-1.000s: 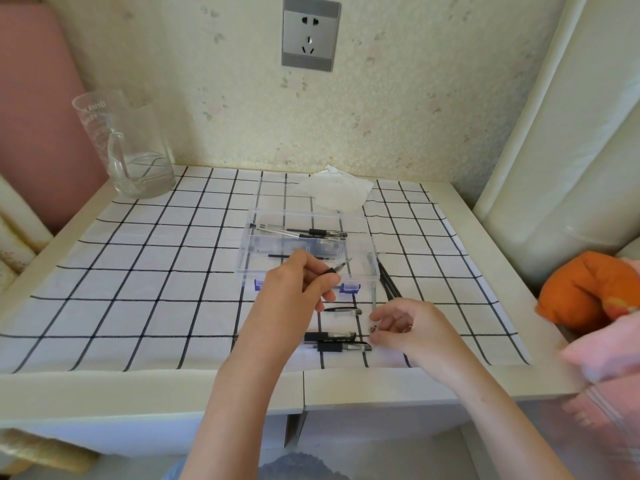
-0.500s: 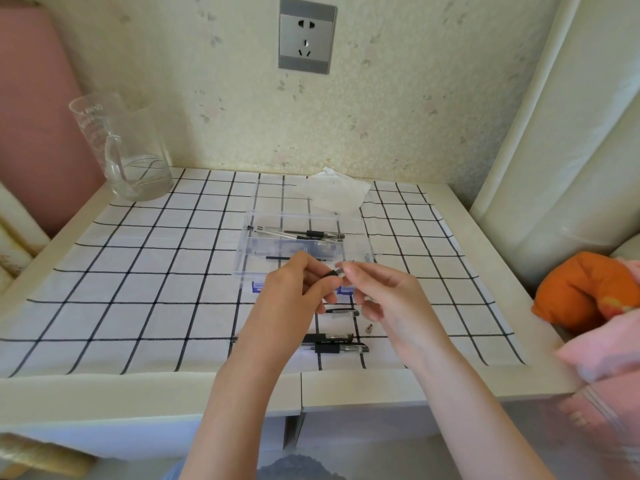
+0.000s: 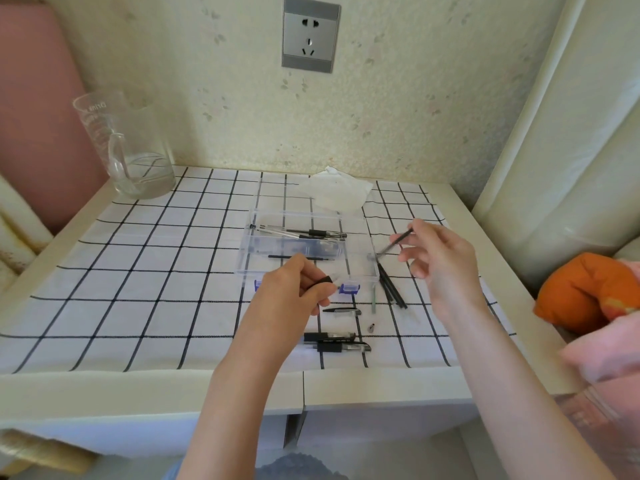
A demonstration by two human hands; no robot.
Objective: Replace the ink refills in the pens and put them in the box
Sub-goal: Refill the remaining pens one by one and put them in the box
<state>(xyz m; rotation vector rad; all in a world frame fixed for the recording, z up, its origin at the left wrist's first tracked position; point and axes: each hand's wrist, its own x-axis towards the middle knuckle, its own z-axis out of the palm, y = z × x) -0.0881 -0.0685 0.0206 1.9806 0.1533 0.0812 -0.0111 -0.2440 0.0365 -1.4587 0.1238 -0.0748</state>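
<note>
While left hand [image 3: 291, 294] grips pen [image 3: 326, 280], right hand [image 3: 440, 263] (raised) pinches a refill [image 3: 402, 236].

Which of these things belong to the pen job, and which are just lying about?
Part of the job: clear box, loose pens, refill in the right hand, pen barrel in the left hand, spare refills.
Lying about: glass jug, tissue, wall socket, orange cushion.

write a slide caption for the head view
Right hand holds a thin black ink refill; left hand grips a black-gripped clear pen barrel by the clear plastic box.
</note>
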